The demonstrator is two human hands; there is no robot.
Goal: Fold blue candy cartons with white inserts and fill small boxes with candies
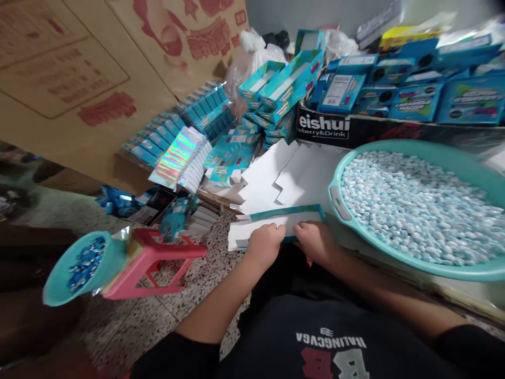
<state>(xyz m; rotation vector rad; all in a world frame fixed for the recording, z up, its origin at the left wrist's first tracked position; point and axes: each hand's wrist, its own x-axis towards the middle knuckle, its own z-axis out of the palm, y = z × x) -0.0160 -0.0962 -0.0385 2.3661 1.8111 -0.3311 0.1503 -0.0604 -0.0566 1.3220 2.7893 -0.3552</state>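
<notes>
A long cardboard box (294, 217), white inside and blue along its raised edges, lies before me at the table's near edge. Its left end flap lies open and flat. My left hand (266, 243) is closed on the near wall toward the left. Further right on that same wall, my right hand (313, 241) is closed with its thumb and fingers curled over the edge. The hands hide part of the near side. Just beyond the box lie flat white cardboard sheets (288, 168) with zigzag edges.
On the right stands a wide turquoise basin (342, 176) full of wrapped candies. Behind it, a black tray (355, 129) holds blue boxes. Open blue boxes (290, 87) are stacked at the back. At left are a pink stool (158, 255), a small turquoise bowl (51, 289) and a large carton (98, 63).
</notes>
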